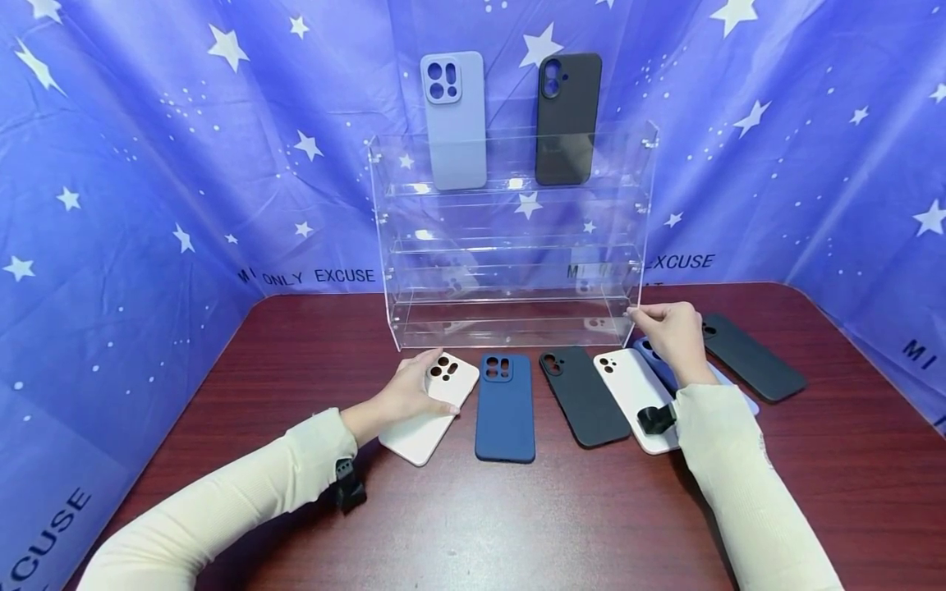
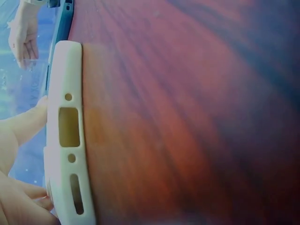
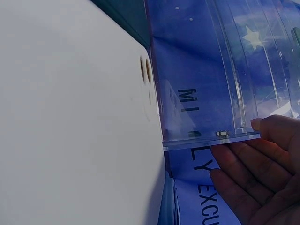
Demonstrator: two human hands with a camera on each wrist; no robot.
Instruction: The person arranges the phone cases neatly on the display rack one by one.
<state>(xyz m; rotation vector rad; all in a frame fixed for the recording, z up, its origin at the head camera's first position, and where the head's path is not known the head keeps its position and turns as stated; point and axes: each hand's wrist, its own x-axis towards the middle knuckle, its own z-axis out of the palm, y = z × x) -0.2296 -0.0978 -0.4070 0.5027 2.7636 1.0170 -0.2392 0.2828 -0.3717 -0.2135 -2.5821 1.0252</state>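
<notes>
My left hand (image 1: 410, 390) spans a white phone case (image 1: 414, 433) lying on the table, thumb at its right edge and fingers by the camera cutouts. In the left wrist view, the end of that white case (image 2: 70, 126) with its port openings stands beside the fingers. My right hand (image 1: 672, 332) pinches the lower right side panel of a clear acrylic display rack (image 1: 510, 336). The right wrist view has the thumb on one face of the panel and the fingers (image 3: 234, 164) behind it.
A light blue case (image 1: 458, 139) and a black case (image 1: 567, 123) stand on the rack's top tier. Along the table lie a dark blue case (image 1: 506, 419), a black case (image 1: 587, 402), a white case (image 1: 631, 390), a periwinkle case (image 1: 742, 398) and another black case (image 1: 761, 361). A starry curtain (image 1: 185, 164) hangs behind.
</notes>
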